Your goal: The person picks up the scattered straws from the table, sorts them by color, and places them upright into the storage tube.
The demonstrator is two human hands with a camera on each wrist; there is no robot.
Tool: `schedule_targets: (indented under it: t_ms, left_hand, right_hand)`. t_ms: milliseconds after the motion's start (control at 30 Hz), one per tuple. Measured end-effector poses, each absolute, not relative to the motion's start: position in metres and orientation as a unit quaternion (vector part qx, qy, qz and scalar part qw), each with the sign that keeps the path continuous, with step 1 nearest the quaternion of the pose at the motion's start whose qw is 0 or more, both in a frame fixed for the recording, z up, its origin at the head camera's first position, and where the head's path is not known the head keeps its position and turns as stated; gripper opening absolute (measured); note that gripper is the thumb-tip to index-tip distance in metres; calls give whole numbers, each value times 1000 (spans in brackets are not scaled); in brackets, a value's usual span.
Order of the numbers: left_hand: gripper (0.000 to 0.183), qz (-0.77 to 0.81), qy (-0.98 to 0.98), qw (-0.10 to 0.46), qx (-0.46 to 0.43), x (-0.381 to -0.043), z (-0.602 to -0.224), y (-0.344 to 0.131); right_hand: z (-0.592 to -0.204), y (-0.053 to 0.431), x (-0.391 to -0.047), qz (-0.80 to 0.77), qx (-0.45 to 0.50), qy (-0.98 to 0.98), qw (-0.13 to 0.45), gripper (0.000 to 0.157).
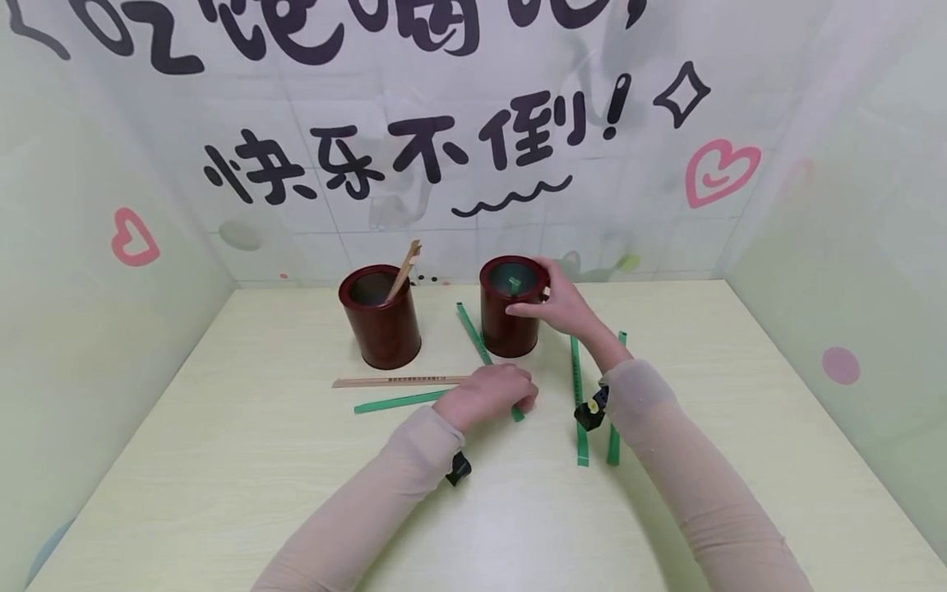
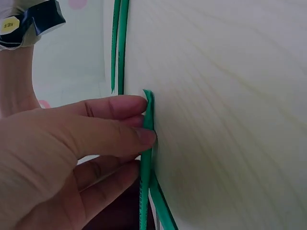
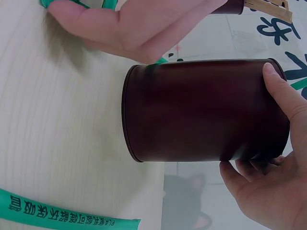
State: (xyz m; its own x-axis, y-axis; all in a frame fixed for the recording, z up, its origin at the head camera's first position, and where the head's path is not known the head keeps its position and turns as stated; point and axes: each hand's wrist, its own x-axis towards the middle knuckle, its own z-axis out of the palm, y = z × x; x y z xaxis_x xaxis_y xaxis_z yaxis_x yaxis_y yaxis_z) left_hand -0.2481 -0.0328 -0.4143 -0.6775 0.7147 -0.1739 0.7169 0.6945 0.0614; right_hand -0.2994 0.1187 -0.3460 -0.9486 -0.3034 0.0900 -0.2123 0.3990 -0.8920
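Note:
My left hand pinches the near end of a green paper-wrapped straw between thumb and fingers, low over the table. That straw slants back toward the foot of the right dark-red canister. My right hand grips this upright canister near its rim, thumb on the near side and fingers round the far right side. Inside it a green straw end shows. Another green straw lies left of my left hand, beside a tan printed paper-wrapped stick, whose right end is hidden by the hand.
A second dark-red canister stands to the left, with tan sticks leaning out of it. Two more green straws, one partly beside another, lie under the right forearm. A printed backdrop closes off the table's rear.

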Motion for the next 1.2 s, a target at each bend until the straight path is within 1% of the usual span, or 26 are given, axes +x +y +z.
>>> schedule_targets:
  t_ms: [100,200,300,467,700,900,967,1067,1200]
  left_hand:
    - [16,-1,913,72,402,-249,-413,-37]
    - [15,13,907,38,419,-249,-409,-42]
    - [17,32,900,-19,434,-250,-398,-51]
    - [12,83,884,-109,448,-243,-381,-70]
    - [14,226,834,-233,447,-235,-336,-96]
    - [14,375,760,-313,428,-226,-305,-113]
    - [15,441,723,-319,424,-224,-298,-115]
    - [15,553,655,-298,420,-221,-291,-118]
    - [28,661,578,-268,397,-218,-284,-122]
  right_hand:
    - [-350,119,-304,-522,-149,839,46,89]
    - [-362,121,-314,-521,-147,839,44,92]
    - [-370,123,-326,-523,-154,838,28,93]
    - [-377,122,-324,-521,-172,836,24,92]
    - [-379,121,-322,-512,-176,841,4,88]
    - [-380,119,-321,-527,-174,832,17,90]
    - [-379,119,-321,-526,-170,833,21,90]
    - [-377,119,-320,-524,-164,835,28,91]
    - [-379,118,-318,-529,-155,834,29,90]
